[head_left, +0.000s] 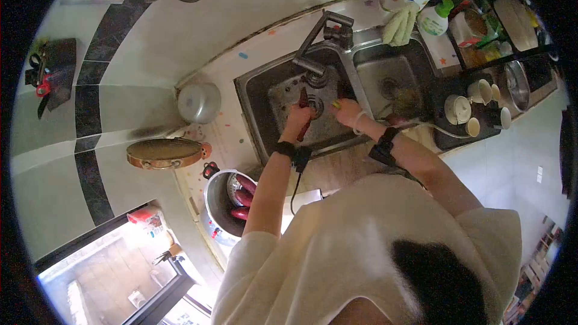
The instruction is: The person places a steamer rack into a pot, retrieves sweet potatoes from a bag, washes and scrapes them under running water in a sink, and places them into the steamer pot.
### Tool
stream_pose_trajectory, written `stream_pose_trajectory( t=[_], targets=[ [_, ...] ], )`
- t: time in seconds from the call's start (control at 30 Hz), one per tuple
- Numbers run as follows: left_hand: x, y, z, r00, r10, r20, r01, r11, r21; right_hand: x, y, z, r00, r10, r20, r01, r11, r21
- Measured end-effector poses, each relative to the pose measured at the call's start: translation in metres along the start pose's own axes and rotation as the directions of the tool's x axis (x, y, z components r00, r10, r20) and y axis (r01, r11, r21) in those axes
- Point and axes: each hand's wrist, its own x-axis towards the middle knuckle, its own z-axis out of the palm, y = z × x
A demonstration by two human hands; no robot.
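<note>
My left hand (297, 119) is closed around a long, slim reddish sweet potato (303, 97) over the left basin of the steel sink (256, 117). To its right, my right hand (349, 114) is closed on a small tool with a yellow-green end (336, 104); the rest of it is hidden or too dark to make out. Below both hands lies the drain (315, 105), with dark bits scattered on the wet basin floor. A grey faucet (308, 64) reaches over the basin from behind.
A pot (209, 204) left of my arm holds several purple-red sweet potatoes (243, 197). Cups (457, 109) stand on a dark mat at the right. Behind the sink are a soap bottle (433, 19) and a green cloth (401, 25). A cable (295, 194) hangs from my left wrist.
</note>
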Motion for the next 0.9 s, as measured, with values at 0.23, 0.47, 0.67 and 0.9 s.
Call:
stream_pose_trajectory(
  t=[0.23,0.47,0.67,0.9],
  targets=[
    [-0.036,0.020,0.006,0.961,0.261,-0.096,-0.263,0.965,-0.014,-0.023,-0.042,-0.033,0.963,-0.271,0.000,0.256,0.910,-0.327],
    [-0.054,0.037,-0.002,0.989,0.134,-0.063,-0.113,0.959,0.261,-0.004,-0.014,-0.016,0.957,-0.289,-0.015,0.263,0.891,-0.369],
    [-0.083,0.042,-0.021,0.966,0.124,-0.229,-0.101,0.989,0.110,0.030,0.060,-0.001,0.988,-0.130,-0.078,0.097,0.938,-0.333],
    [-0.068,0.043,-0.017,0.953,0.231,-0.196,-0.231,0.973,0.019,0.005,0.014,-0.018,1.000,-0.011,0.029,0.019,0.950,-0.312]
  ],
)
